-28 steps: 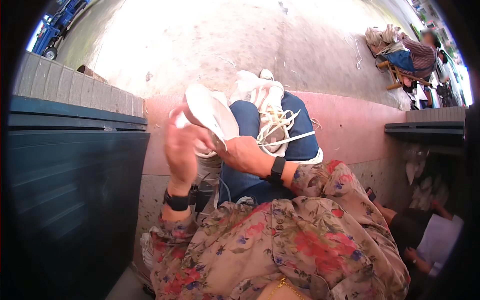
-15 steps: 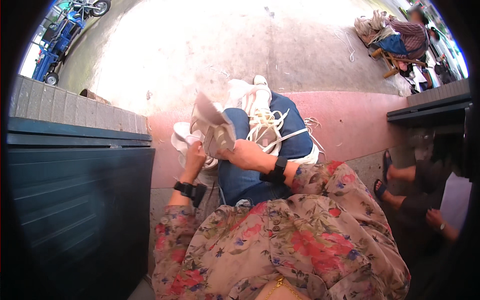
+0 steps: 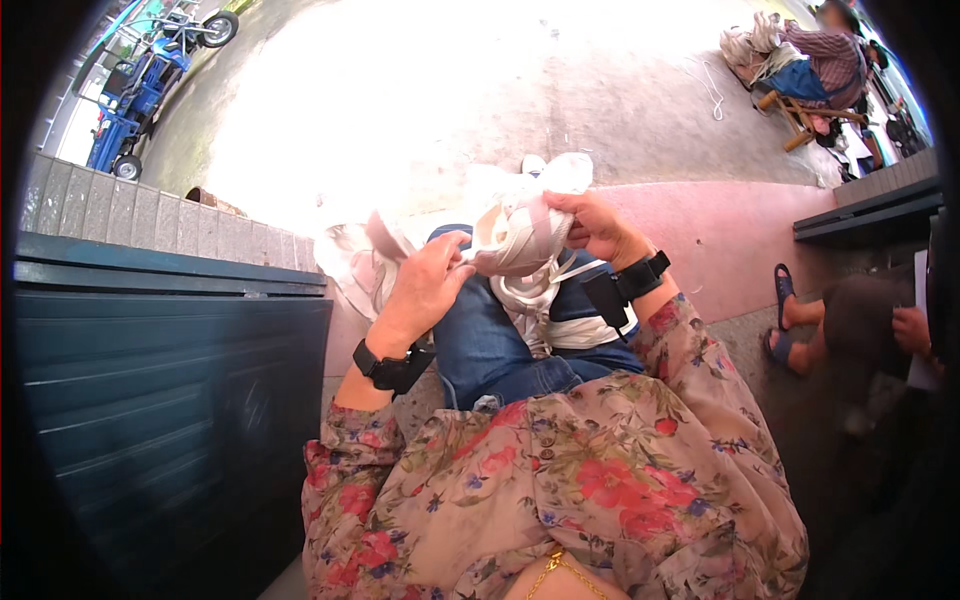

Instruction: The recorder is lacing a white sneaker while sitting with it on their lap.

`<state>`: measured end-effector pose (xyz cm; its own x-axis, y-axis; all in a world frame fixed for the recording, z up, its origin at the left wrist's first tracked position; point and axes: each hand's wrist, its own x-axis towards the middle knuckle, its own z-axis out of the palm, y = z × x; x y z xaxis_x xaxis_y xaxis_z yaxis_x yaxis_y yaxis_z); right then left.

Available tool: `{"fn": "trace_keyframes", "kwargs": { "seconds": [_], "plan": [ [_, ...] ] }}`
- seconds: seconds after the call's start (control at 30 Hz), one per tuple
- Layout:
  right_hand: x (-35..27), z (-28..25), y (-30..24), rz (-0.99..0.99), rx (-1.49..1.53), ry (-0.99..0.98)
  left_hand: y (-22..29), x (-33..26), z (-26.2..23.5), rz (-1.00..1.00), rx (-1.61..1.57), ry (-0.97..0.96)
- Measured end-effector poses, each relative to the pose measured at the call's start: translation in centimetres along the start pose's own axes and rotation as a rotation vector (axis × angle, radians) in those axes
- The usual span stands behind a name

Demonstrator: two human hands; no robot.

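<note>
A pale shoe upper [image 3: 518, 240], white and pinkish-beige, is held up over my knees between both hands. My right hand [image 3: 598, 226] grips its far right side, fingers wrapped round the edge. At its near left edge, my left hand [image 3: 428, 285] pinches the material between thumb and fingers. More pale shoe uppers [image 3: 372, 268] hang or lie in a pile beyond my left wrist, beside my left knee. White laces [image 3: 572, 268] run across my jeans under the held upper, partly hidden by it and my right hand.
Dark blue panel doors [image 3: 170, 390] stand close on my left. At right, a person's sandalled feet [image 3: 785, 320] rest near me. Farther off, another person sits by a wooden stool [image 3: 795, 118] with a pale pile. A blue three-wheeler [image 3: 140, 95] is parked far left.
My right hand has moved up and right, and my left hand right. A shoe upper is now between them over my lap; the one held at the left has left that spot.
</note>
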<state>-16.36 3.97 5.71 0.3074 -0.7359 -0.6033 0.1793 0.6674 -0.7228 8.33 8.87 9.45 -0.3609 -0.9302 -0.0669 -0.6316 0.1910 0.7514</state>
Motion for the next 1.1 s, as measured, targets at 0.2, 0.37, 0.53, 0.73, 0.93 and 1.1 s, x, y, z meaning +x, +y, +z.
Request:
{"fn": "trace_keyframes", "kwargs": {
  "seconds": [0.2,0.37,0.53,0.73,0.93,1.1],
  "plan": [
    [0.3,-1.0,1.0,-0.013,0.095,-0.007,-1.5,-1.8,-0.6,-0.092,0.018,-0.076],
    [0.8,-0.7,1.2,-0.056,0.126,-0.082,-4.9,-3.5,5.3,-0.037,0.146,0.014],
    [1.5,-1.0,1.0,-0.007,0.100,-0.026,-5.5,-0.6,7.4,-0.062,0.288,0.306],
    [2.0,-2.4,1.9,0.045,0.245,-0.188,-5.5,-0.7,8.6,-0.001,-0.227,0.194],
    [0.0,-5.5,2.7,-0.004,0.140,-0.084,-3.3,-1.3,7.5,0.200,0.028,0.094],
    [-9.8,-19.5,1.0,-0.545,0.819,0.463,-2.9,-1.8,8.1,-0.008,-0.328,-0.045]
  ]
}}
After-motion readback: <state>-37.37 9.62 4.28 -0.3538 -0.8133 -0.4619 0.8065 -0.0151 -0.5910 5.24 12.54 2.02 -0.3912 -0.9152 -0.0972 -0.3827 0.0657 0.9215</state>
